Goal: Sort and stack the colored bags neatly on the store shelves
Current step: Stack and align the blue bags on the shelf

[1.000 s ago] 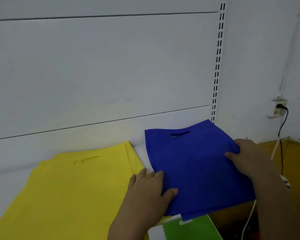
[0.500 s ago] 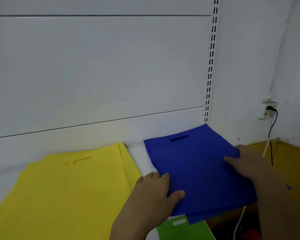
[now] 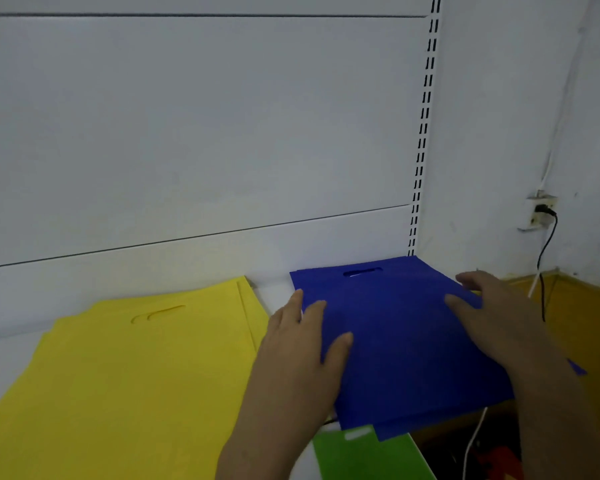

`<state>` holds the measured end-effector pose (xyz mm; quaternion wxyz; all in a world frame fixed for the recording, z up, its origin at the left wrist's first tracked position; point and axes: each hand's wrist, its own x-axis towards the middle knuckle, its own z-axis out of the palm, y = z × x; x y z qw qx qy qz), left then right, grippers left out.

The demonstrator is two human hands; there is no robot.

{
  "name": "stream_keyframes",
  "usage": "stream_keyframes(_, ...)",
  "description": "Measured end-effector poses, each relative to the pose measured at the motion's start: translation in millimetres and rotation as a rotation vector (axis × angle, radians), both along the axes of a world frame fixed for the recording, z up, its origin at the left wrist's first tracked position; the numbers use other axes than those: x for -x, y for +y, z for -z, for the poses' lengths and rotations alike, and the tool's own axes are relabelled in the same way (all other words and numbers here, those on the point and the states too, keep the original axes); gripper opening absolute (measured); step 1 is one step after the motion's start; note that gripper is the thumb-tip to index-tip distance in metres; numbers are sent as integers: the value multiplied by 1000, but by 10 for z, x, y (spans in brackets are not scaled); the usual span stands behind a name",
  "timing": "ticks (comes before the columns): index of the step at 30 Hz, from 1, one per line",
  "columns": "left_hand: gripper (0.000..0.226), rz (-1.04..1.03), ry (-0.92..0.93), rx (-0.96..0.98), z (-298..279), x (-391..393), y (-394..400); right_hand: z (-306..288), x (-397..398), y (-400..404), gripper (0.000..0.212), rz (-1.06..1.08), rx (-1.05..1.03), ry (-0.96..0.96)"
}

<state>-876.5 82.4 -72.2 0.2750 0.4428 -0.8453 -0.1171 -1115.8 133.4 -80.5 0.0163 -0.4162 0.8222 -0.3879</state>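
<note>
A stack of blue bags lies flat at the right end of the white shelf, its handle slot near the back panel. My left hand presses on the stack's left edge with straight fingers and the thumb on top. My right hand rests flat on the stack's right edge, fingers spread. A wider stack of yellow bags lies to the left, apart from the blue one. A green bag shows on a lower level under the blue stack's front edge.
A white back panel and a slotted upright close the shelf behind and at the right corner. Beyond the shelf end are a wall socket with a black cable, a white cable and a yellow-brown floor.
The blue stack has been pushed back toward the corner. Both hands have slid forward along its sides, the right hand going from a grip on the edge to lying flat.
</note>
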Motion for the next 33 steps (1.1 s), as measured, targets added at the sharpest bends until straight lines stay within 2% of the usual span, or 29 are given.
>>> stream_keyframes(4,38,55,291,46,-200,-402,62,-137,-409,-40,23,-227,177,-31)
stream_keyframes(8,30,-74,457,60,-243,-996,89,-215,-1009,-179,18,-473,204,-90)
stream_keyframes(13,26,-317,502,66,-206,-1900,162,-325,-1943,-412,22,-701,188,-132)
stream_keyframes(17,43,-490,510,137,-125,-2671,339,-336,-2722,-428,21,-855,167,-99)
stream_keyframes(20,24,-595,545,179,-125,-3210,542,-339,-3369,-367,22,-996,149,-114)
stream_keyframes(26,18,-736,500,115,-121,-4372,1001,-235,-4873,-268,20,-1228,78,-169)
stream_keyframes(33,20,-840,462,150,-82,-5608,1387,-173,-6340,-187,24,-1318,39,-261)
